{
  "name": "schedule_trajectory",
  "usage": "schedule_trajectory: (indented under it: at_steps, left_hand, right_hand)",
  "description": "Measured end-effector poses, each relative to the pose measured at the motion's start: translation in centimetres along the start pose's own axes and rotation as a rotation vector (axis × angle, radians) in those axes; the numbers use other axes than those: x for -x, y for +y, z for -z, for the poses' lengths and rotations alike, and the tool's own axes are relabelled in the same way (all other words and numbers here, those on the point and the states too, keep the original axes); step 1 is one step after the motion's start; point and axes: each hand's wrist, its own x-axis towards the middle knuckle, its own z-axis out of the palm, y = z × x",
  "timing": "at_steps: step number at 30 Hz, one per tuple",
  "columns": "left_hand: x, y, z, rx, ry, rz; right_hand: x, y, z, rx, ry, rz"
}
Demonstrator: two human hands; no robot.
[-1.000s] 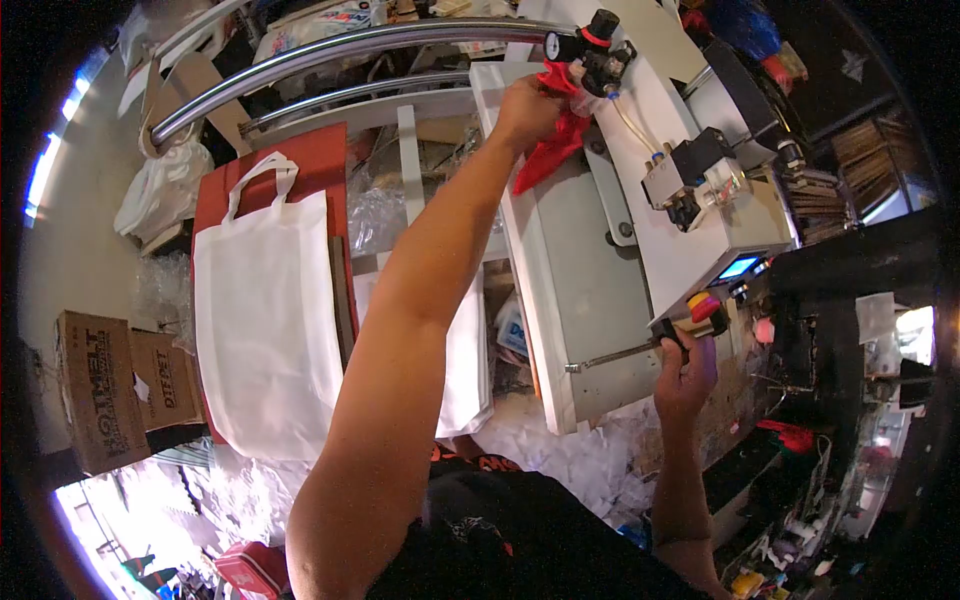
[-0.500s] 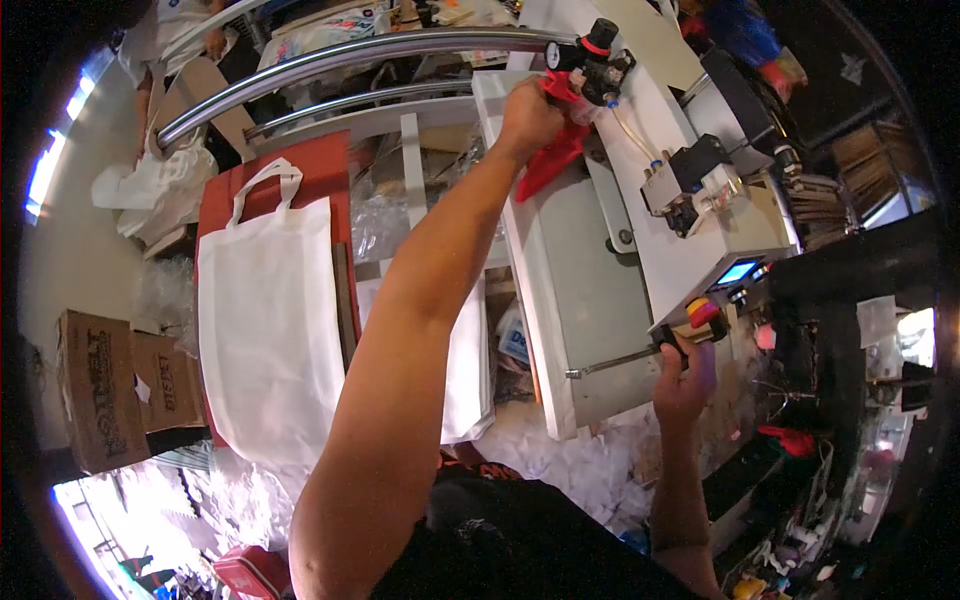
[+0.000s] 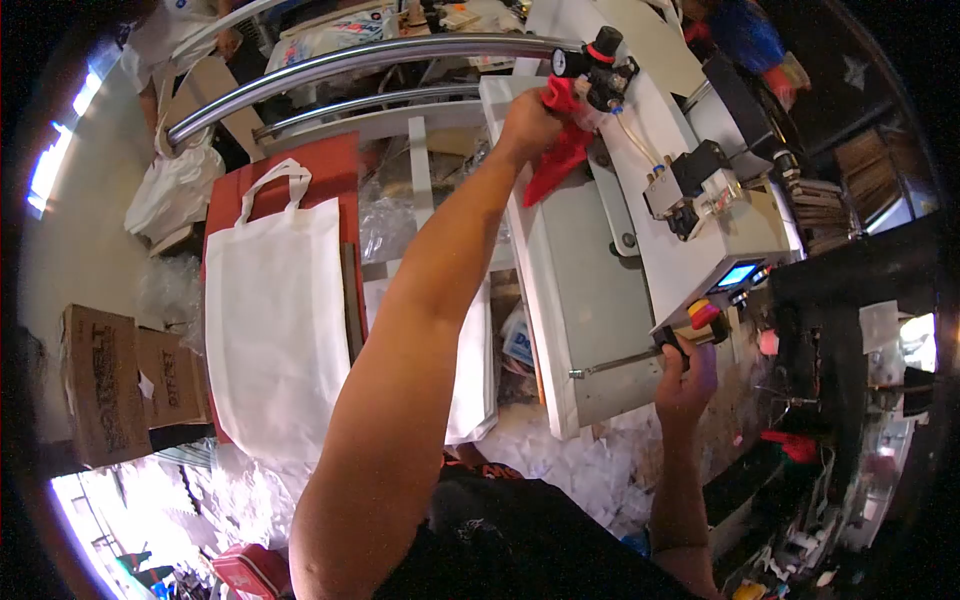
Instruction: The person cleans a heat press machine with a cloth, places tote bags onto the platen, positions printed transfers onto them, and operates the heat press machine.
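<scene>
My left hand (image 3: 533,125) is closed on a red cloth (image 3: 560,160), which hangs down by the air regulator (image 3: 603,72) of a heat press (image 3: 690,260). My left arm stretches across the middle of the view. Lower on the right, the fingers of my right hand (image 3: 686,385) wrap round a black handle (image 3: 668,342) at the front corner of the press, below its red and yellow button (image 3: 702,314). A grey plate (image 3: 610,300) lies under the press head. To the left, a white tote bag (image 3: 275,320) rests flat on a red board (image 3: 325,175).
Chrome rails (image 3: 380,52) run across the back. Cardboard boxes (image 3: 100,385) stand at the left, and a white stack (image 3: 472,380) lies partly behind my arm. Other people show at the top left (image 3: 180,35) and top right (image 3: 745,40). White scraps (image 3: 600,475) cover the floor.
The view has shifted slightly. Both hands keep their holds on the red cloth and the black handle. White bags near the person at the back left have changed shape.
</scene>
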Motion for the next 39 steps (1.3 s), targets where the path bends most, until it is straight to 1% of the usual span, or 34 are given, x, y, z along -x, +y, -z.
schedule_trajectory:
  at_steps: [2,3,5,6,8,9,10,11,12,14,15,17,19,20,22,24,28,30,32,34,37,39]
  left_hand:
    - [1.6,0.9,1.6,-0.233,-0.02,-0.097]
    - [1.2,0.6,1.6,-0.237,-0.014,-0.106]
    - [1.1,-0.3,1.3,-0.348,0.08,-0.249]
    - [1.1,-0.1,0.9,-0.356,0.082,-0.248]
    - [1.0,1.3,0.1,-0.269,0.002,-0.058]
    - [2.2,4.5,0.8,-0.232,-0.019,0.048]
    - [1.4,2.4,0.1,-0.193,-0.029,0.06]
    - [1.7,3.1,0.3,-0.243,0.018,0.041]
    - [0.9,1.6,-0.7,-0.177,0.047,0.006]
    - [0.8,1.8,-0.2,-0.101,0.067,-0.031]
    - [1.6,3.6,0.1,-0.091,0.057,-0.026]
    - [1.4,3.0,0.0,-0.101,0.074,-0.052]
    - [1.3,3.0,0.2,-0.104,0.074,-0.083]
    - [1.2,3.0,0.3,-0.158,0.051,-0.089]
    - [1.1,2.8,0.5,-0.214,0.032,-0.1]
    - [1.1,2.7,0.4,-0.308,0.047,-0.269]
    - [1.3,2.7,0.3,-0.244,0.096,-0.239]
    - [1.3,2.5,0.2,-0.254,0.035,-0.186]
    - [1.0,1.9,0.0,-0.233,0.031,-0.2]
    - [1.3,2.5,0.3,-0.216,0.031,-0.214]
    - [1.3,2.7,0.1,-0.261,0.027,-0.264]
    - [1.1,2.3,-0.1,-0.206,0.077,-0.197]
  right_hand:
    - [-0.3,-0.2,0.2,0.005,-0.003,0.025]
    - [-0.4,-0.1,0.1,-0.001,0.004,0.032]
    - [-0.3,0.0,0.0,0.002,0.03,0.059]
    - [-0.1,0.0,0.1,-0.006,0.029,0.061]
    - [-0.3,-0.4,0.0,0.017,0.049,0.058]
    - [-0.2,-0.5,0.0,-0.02,0.047,0.072]
    - [0.3,-0.5,0.0,0.0,0.033,-0.012]
    - [0.4,-0.4,-0.2,0.014,0.021,-0.089]
    - [0.3,0.0,-0.2,0.032,0.02,-0.053]
    - [0.1,-0.1,-0.3,0.03,0.024,0.0]
    - [0.1,-0.3,0.0,-0.002,0.022,-0.012]
    - [0.1,-0.4,0.0,-0.04,0.024,-0.02]
    - [0.1,-0.4,-0.2,0.056,0.054,0.007]
    - [0.2,-0.2,-0.2,0.053,0.061,0.009]
    - [0.4,0.1,-0.2,-0.041,0.032,-0.063]
    - [0.3,0.0,-0.1,-0.038,0.034,-0.05]
    - [0.5,0.3,-0.2,-0.014,0.048,-0.014]
    - [0.6,0.7,-0.4,-0.042,0.05,-0.007]
    - [0.7,0.7,-0.2,-0.063,0.052,-0.001]
    - [0.5,0.2,-0.1,0.001,0.05,0.034]
    - [0.8,0.9,-0.3,0.019,0.068,0.053]
    - [0.8,0.6,-0.2,-0.012,0.062,0.023]
